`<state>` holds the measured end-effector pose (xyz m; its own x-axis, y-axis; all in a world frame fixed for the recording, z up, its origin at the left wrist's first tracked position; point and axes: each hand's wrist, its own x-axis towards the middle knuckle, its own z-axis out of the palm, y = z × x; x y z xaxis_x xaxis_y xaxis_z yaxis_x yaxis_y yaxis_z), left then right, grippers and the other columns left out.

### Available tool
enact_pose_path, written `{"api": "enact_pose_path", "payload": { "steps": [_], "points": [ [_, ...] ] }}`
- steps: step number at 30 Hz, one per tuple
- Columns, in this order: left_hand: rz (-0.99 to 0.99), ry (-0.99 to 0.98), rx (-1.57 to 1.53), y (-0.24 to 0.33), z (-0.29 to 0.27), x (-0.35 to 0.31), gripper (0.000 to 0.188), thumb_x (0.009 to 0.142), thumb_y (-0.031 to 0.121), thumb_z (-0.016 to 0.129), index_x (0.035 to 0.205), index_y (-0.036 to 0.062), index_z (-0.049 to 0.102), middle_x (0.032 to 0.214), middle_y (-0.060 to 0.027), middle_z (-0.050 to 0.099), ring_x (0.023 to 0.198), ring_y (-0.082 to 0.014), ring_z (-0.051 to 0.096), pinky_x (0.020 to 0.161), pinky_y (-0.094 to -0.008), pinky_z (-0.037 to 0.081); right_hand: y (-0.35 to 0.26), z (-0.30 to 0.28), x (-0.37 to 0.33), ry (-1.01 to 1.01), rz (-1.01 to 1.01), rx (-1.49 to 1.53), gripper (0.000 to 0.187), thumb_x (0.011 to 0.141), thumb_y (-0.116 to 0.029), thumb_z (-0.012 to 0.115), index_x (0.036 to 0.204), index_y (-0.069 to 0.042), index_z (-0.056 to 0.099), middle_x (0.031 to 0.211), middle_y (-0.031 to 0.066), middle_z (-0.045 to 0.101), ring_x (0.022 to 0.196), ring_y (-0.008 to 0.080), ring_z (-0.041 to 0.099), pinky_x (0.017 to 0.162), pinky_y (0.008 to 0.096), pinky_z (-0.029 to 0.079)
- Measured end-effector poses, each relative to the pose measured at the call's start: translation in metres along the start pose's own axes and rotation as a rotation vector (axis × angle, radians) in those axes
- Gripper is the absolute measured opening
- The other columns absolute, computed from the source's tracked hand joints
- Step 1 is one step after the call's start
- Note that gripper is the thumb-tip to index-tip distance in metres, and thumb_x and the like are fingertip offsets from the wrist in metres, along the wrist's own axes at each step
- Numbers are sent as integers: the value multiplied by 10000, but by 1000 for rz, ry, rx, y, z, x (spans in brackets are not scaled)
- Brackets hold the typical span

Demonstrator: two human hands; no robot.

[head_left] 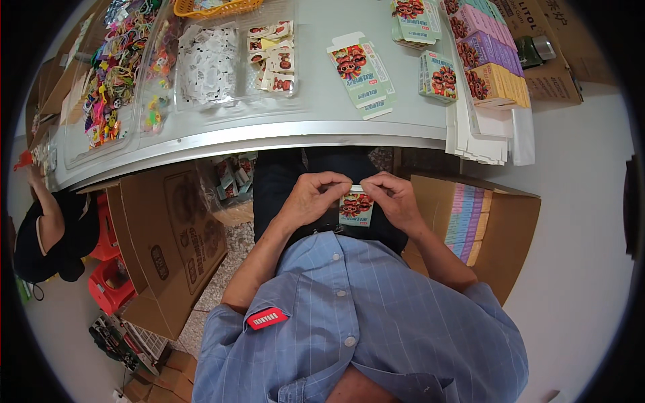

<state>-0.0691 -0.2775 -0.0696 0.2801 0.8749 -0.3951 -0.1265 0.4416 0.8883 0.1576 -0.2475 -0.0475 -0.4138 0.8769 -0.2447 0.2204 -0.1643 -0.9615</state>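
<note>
Over my lap, just off the table's front edge, a small mint-green printed carton (355,209) with red cartoon figures is held at its top edge. My left hand (314,198) pinches the left end of that edge between thumb and forefinger. At the right end my right hand (392,197) pinches it the same way. On the table ahead lie flat unfolded green cartons (363,75), overlapping. To their right stands a folded green carton (438,76), with a stack of more green cartons (415,20) behind it.
Clear trays on the left hold colourful trinkets (111,74), white packets (207,64) and picture cards (275,57). Rows of pastel boxes (487,54) line the right. Below, an open cardboard box (500,235) holds more boxes; another large box (175,242) stands left. A person (54,228) works at far left.
</note>
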Motion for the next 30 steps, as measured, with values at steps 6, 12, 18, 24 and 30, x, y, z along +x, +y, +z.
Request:
{"api": "enact_pose_path", "payload": {
  "steps": [6, 12, 18, 24, 30],
  "points": [
    [-17, -118, -40, -1, -7, 3, 205, 978, 171, 668, 1106, 22, 728, 918, -23, 717, 787, -71, 645, 675, -232, 560, -3, 1, -3, -18, -41, -105, 121, 904, -46, 699, 1003, 15, 733, 961, 93, 696, 858, 148, 645, 754, 275, 506],
    [49, -68, -44, -13, -4, -4, 192, 990, 137, 650, 1101, 5, 733, 972, -50, 718, 786, -73, 647, 676, -211, 554, -2, -3, -6, -68, -271, -230, 165, 871, -36, 723, 1031, -15, 752, 972, 119, 704, 856, 200, 678, 765, 285, 535],
    [-7, -132, -62, -11, -11, -1, 177, 980, 116, 655, 1101, 11, 730, 931, -33, 711, 785, -66, 645, 688, -223, 555, 6, 3, -7, -15, -128, -94, 177, 862, -15, 717, 1035, -11, 754, 973, 115, 702, 861, 183, 677, 771, 280, 534],
    [262, -123, 115, -18, -10, 2, 166, 948, 46, 672, 1090, -5, 742, 1021, -90, 719, 822, -109, 671, 711, -233, 576, 6, 2, -8, -8, -231, -183, 142, 867, -7, 707, 1003, 2, 749, 979, 100, 699, 852, 167, 670, 760, 282, 531],
    [-26, -94, -194, -21, -5, -6, 203, 979, 105, 649, 1129, -3, 734, 1006, -90, 728, 869, -125, 684, 731, -253, 592, 8, 7, -6, 16, -193, -91, 87, 871, -19, 711, 951, 0, 737, 946, 84, 695, 830, 144, 659, 731, 263, 521]
  ]
}}
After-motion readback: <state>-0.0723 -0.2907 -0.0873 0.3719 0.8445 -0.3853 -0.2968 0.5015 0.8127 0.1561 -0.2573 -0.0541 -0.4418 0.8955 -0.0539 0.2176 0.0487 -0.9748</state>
